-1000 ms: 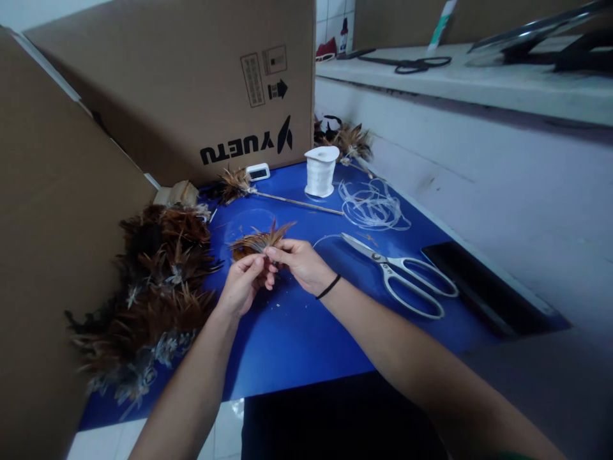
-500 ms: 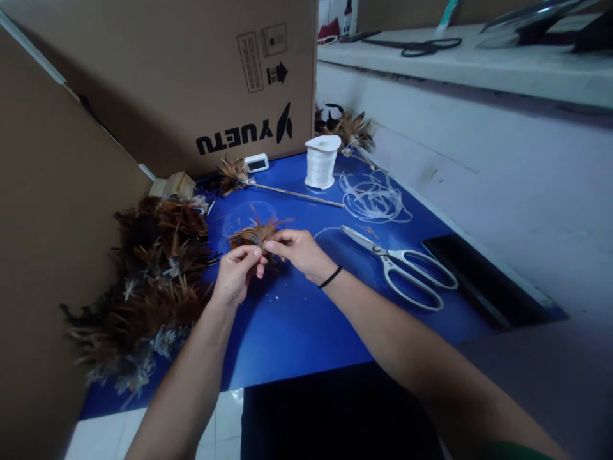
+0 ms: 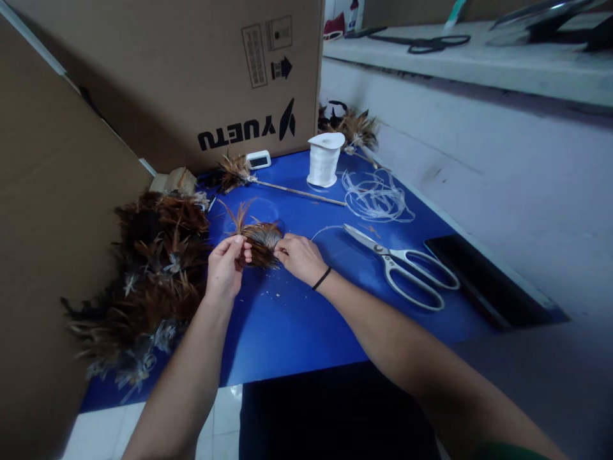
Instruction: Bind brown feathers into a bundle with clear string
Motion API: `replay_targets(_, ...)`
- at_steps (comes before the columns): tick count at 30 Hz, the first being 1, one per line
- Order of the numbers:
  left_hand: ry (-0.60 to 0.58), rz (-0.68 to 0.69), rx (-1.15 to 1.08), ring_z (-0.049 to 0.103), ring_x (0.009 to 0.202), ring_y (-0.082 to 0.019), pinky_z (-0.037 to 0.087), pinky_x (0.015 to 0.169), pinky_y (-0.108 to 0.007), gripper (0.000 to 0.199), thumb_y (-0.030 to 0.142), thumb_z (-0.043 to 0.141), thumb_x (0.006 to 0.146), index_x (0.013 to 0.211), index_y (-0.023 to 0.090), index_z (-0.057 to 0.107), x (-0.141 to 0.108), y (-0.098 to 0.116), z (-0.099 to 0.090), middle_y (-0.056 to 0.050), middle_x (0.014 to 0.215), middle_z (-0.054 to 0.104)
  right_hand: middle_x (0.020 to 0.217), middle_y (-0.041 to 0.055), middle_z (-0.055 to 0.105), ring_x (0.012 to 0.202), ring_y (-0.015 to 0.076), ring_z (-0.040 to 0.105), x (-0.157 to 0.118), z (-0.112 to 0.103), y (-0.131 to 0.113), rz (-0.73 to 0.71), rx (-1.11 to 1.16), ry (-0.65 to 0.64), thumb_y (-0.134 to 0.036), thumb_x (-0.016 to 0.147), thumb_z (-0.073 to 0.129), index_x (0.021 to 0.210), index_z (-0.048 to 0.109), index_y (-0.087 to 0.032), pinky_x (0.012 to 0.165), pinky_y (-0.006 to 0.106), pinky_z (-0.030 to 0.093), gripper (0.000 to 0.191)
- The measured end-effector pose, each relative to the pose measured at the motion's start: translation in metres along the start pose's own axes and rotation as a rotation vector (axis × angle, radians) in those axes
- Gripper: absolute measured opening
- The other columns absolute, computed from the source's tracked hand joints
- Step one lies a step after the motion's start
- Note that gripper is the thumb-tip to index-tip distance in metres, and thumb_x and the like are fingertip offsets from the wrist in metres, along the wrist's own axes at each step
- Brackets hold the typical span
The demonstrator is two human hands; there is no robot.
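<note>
My left hand (image 3: 227, 260) pinches a small tuft of brown feathers (image 3: 238, 216) that points up and away from me. Just right of it, my right hand (image 3: 297, 255) has its fingers closed on the grey end of a brown feather bundle (image 3: 262, 243) lying low over the blue table. A black band circles my right wrist. From near my right fingers a thin clear strand runs toward open scissors (image 3: 395, 259) with silver handles. On the left lies a big pile of brown feather bunches (image 3: 163, 268).
Behind are a white ribbon spool (image 3: 325, 160), tangled clear strips (image 3: 376, 197), a feather-tipped stick (image 3: 299, 191) and a small white device (image 3: 258, 160). A black tablet (image 3: 479, 275) lies right. A large cardboard box (image 3: 167, 70) and the wall border the blue table (image 3: 297, 338).
My hands have moved apart. The left has shifted left with a small feather tuft, the right slightly right, and more of the feather bundle shows between them.
</note>
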State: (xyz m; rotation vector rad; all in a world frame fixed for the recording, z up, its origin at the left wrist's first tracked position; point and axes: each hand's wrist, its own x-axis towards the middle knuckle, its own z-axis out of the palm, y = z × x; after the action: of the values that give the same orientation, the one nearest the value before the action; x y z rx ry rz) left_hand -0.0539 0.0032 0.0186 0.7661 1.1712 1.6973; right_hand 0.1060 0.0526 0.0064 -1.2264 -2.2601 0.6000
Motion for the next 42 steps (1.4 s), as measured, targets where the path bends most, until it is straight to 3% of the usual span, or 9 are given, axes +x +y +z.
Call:
replay_targets(4, 0.008, -0.01, 0.015, 0.052, 0.05, -0.006, 0.042, 0.047, -0.017, 0.019, 0.026, 0.074, 0.064, 0.074, 0.013, 0.065, 0.0, -0.002, 0.001, 0.001, 0.06, 0.059, 0.075, 0.0032, 0.064, 0.065, 0.0129, 0.054, 0.004, -0.003, 0.002, -0.015, 0.198, 0.041, -0.019, 0.074, 0.056, 0.071, 0.067, -0.018, 0.063, 0.026, 0.037, 0.012)
replay_targets(10, 0.003, -0.055, 0.037, 0.052, 0.049, -0.006, 0.04, 0.044, -0.016, 0.021, 0.027, 0.074, 0.064, 0.076, 0.013, 0.065, -0.003, -0.005, 0.005, 0.0, 0.062, 0.06, 0.061, -0.0003, 0.061, 0.057, 0.0108, 0.051, 0.007, -0.011, -0.002, 0.106, 0.609, 0.112, -0.025, 0.069, 0.061, 0.065, 0.065, -0.017, 0.059, 0.025, 0.039, 0.01)
replay_targets(18, -0.038, -0.054, 0.04, 0.05, 0.048, -0.005, 0.039, 0.044, -0.017, 0.02, 0.029, 0.073, 0.066, 0.075, 0.013, 0.065, -0.01, -0.01, 0.013, 0.001, 0.062, 0.058, 0.061, -0.0018, 0.06, 0.055, 0.0077, 0.049, 0.004, -0.012, -0.017, 0.195, 1.035, 0.097, -0.027, 0.064, 0.066, 0.066, 0.065, -0.015, 0.059, 0.023, 0.04, 0.012)
replay_targets(30, -0.076, -0.06, 0.05, 0.047, 0.046, -0.006, 0.037, 0.045, -0.018, 0.018, 0.03, 0.071, 0.068, 0.075, 0.013, 0.068, -0.016, -0.013, 0.018, 0.002, 0.051, 0.054, 0.058, -0.0007, 0.063, 0.056, 0.0097, 0.055, -0.002, -0.005, -0.026, 0.192, 1.072, 0.053, -0.026, 0.065, 0.068, 0.063, 0.065, -0.015, 0.061, 0.025, 0.044, 0.011)
replay_targets(37, -0.084, -0.053, 0.043, 0.046, 0.046, -0.005, 0.036, 0.044, -0.017, 0.019, 0.03, 0.073, 0.066, 0.074, 0.014, 0.069, -0.015, -0.016, 0.018, 0.002, 0.054, 0.055, 0.05, -0.0036, 0.056, 0.043, 0.0043, 0.041, -0.001, -0.005, -0.022, 0.268, 1.187, -0.036, -0.03, 0.061, 0.071, 0.061, 0.064, -0.014, 0.046, 0.022, 0.032, 0.017)
replay_targets(42, -0.098, -0.048, 0.049, 0.046, 0.047, -0.005, 0.036, 0.045, -0.017, 0.021, 0.032, 0.074, 0.065, 0.075, 0.014, 0.068, -0.016, -0.016, 0.02, 0.001, 0.057, 0.056, 0.051, -0.0039, 0.053, 0.045, 0.0044, 0.04, 0.0, -0.004, -0.016, 0.331, 1.27, -0.155, -0.033, 0.056, 0.075, 0.06, 0.061, -0.014, 0.045, 0.021, 0.028, 0.024)
